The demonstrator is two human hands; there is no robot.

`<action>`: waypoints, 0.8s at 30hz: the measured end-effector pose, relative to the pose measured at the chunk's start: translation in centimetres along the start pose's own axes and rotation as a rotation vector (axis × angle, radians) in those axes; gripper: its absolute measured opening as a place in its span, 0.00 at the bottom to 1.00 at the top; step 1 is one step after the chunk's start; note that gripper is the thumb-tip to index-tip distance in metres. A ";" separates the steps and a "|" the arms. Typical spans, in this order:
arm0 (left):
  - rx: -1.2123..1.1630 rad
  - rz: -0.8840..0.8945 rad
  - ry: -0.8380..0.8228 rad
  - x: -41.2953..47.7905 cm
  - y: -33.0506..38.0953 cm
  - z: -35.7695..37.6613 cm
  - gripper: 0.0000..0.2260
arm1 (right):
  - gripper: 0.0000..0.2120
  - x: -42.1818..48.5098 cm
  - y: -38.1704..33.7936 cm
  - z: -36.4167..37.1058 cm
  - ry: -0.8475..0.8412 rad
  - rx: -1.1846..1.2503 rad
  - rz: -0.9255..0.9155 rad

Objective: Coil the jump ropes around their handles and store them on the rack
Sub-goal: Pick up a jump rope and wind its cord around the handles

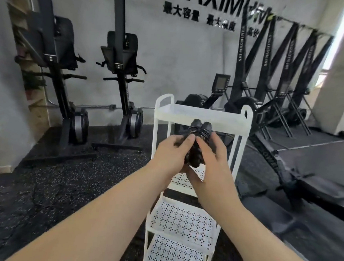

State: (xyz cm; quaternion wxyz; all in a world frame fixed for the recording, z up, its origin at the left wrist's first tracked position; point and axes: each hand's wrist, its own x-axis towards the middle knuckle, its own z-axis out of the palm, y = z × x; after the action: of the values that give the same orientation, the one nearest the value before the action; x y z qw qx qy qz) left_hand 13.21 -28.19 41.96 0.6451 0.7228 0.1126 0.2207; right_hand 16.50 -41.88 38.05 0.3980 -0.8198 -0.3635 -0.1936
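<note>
Both forearms reach forward and converge in front of the rack (pixel 240 156), with the hands meeting level with its top tray. The left hand (pixel 170 152) grips the rope (pixel 199 131) from the left, thumb pressed across the paired black handles. The right hand (pixel 213 161) grips it from the right, fingers curled over the handles and thumb tucked beneath. The rope is wound round its handles, which sit side by side with tips pointing up at the top tray's front wall and above the perforated shelves; contact with the rack cannot be determined.
</note>
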 end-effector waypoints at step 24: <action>1.600 0.518 -0.253 7.6 4.2 2.4 0.37 | 0.19 21.0 5.6 -9.4 -0.359 -0.818 0.176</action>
State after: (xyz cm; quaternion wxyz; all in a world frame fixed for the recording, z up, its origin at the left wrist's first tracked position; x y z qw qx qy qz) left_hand 20.53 -27.53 47.26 -0.1233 0.9834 -0.0072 0.1327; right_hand 34.34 -42.40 53.63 -0.0130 -0.9579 -0.2494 -0.1416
